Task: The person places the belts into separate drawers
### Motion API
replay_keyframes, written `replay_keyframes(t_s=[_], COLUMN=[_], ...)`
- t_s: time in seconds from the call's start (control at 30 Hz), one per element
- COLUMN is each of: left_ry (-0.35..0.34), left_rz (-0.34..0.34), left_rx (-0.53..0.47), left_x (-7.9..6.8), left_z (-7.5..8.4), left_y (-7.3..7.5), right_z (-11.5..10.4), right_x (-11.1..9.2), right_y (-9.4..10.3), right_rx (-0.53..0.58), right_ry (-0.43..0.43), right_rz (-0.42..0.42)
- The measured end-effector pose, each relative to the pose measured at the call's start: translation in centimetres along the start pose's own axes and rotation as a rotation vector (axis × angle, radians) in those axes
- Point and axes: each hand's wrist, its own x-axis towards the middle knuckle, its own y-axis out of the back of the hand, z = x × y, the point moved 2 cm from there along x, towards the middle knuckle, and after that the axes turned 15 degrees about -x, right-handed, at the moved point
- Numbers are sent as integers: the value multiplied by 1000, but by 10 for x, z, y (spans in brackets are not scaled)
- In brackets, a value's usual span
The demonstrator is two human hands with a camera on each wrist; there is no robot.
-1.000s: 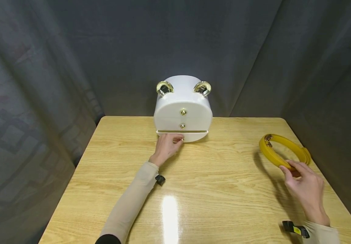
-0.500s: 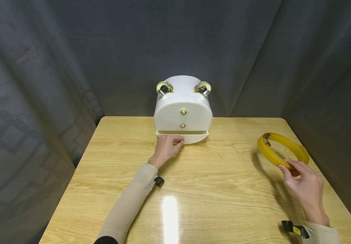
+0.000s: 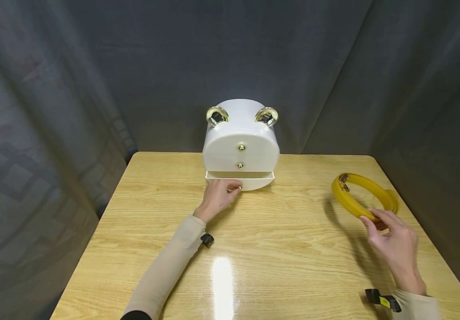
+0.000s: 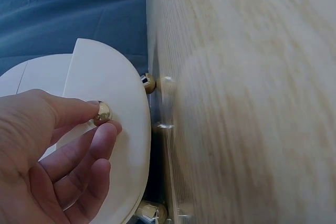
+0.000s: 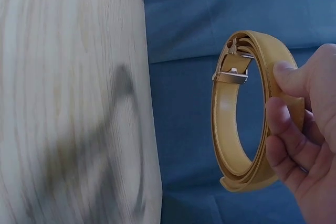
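Observation:
A white rounded drawer box (image 3: 242, 129) with gold ring ears stands at the back middle of the table. Its bottom drawer (image 3: 255, 183) is pulled part way out, and the two drawers above it are closed. My left hand (image 3: 217, 198) pinches the gold knob (image 4: 104, 112) of that bottom drawer between thumb and finger. At the right, my right hand (image 3: 394, 244) holds a coiled yellow belt (image 3: 351, 204) above the table. A metal buckle (image 5: 233, 76) shows on the inside of the coil in the right wrist view.
The wooden table (image 3: 286, 262) has a bright light reflection near its front. Dark grey curtains (image 3: 174, 75) hang behind it and along both sides. Gold ball feet (image 4: 152, 212) hold the box off the tabletop.
The bottom drawer has slid farther out toward me, with my left hand still on its knob. My right hand and the belt have moved slightly left.

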Motion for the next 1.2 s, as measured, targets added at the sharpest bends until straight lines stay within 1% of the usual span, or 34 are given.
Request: replay_keyframes(t_s=[0.33, 0.63, 0.93, 1.2], left_ry=[31, 16, -17, -8], left_rz=[-29, -24, -18, -31], left_rx=[-27, -39, -18, -19], left_x=[-6, -9, -11, -13], left_z=[2, 5, 4, 5], left_y=[-1, 0, 0, 0], right_z=[-4, -12, -18, -23], right_x=[0, 2, 5, 8], right_y=[-2, -2, -3, -4], right_rx=[17, 8, 19, 26], right_ry=[13, 21, 44, 61], right_rz=[8, -7, -6, -11])
